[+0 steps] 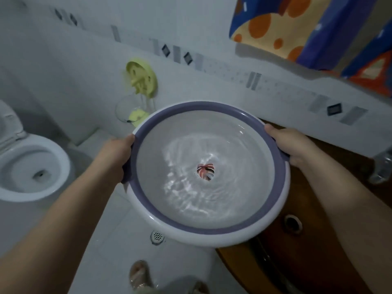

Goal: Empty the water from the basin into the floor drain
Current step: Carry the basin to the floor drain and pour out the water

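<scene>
A round white basin (273,211) with a purple inner band is held level in mid-air, with rippling water in its bottom and a small red-and-white mark at the centre. My left hand (115,154) grips its left rim, and my right hand (286,144) grips its right rim. The floor drain (157,236), a small round metal grate in the white tiled floor, lies just below the basin's near-left edge, partly covered by it.
A white toilet (31,166) with its lid up stands at the left. A brown wooden counter with a sunken sink (318,240) and a metal tap (381,168) is on the right. A colourful towel (307,28) hangs above. My foot (139,274) stands near the drain.
</scene>
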A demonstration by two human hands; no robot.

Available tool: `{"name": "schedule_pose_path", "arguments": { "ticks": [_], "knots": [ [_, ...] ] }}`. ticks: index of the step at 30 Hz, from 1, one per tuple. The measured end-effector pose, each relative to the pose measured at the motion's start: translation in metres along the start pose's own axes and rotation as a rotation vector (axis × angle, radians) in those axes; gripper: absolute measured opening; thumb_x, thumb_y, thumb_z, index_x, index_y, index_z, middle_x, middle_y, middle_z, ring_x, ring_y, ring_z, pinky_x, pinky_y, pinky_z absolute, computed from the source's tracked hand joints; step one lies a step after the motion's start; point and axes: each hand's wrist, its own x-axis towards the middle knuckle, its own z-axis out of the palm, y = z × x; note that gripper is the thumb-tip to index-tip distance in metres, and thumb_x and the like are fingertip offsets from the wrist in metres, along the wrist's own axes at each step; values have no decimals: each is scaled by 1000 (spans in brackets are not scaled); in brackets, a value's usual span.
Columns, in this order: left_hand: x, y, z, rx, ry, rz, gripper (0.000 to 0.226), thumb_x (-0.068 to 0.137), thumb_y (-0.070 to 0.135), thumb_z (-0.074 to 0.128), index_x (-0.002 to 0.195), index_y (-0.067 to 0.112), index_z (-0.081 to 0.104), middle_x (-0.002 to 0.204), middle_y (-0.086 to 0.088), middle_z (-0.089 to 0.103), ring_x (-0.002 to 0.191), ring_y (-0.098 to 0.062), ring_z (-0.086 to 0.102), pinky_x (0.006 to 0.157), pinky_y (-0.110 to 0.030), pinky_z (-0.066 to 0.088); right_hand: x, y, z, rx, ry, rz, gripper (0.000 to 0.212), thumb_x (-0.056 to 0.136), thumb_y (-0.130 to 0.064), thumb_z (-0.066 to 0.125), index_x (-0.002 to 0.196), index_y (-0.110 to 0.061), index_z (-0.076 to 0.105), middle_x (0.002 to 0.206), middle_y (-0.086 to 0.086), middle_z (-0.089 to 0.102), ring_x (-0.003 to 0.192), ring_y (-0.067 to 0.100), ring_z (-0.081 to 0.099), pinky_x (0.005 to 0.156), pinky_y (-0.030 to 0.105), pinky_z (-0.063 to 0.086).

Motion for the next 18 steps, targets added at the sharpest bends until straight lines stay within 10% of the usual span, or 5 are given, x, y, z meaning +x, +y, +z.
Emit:
{"name": "schedule_pose_path", "arguments": {
  "ticks": [12,18],
  "knots": [
    [112,-16,-87,-37,14,28,22,90,29,51,92,8,56,96,-10,56,82,-26,54,75,-33,39,5,-53,140,41,-14,34,49,85,-52,52,90,-5,66,103,22,68,84,32,64,77,37,49],
    [179,-9,-131,123,-77,104,28,94,31,44,95,5,55,98,-14,53,93,-31,52,77,-33,37,-9,-74,210,71,60,163,65,85,-51,52,113,7,57,118,29,60,100,42,60,82,44,49]
  ]
}}
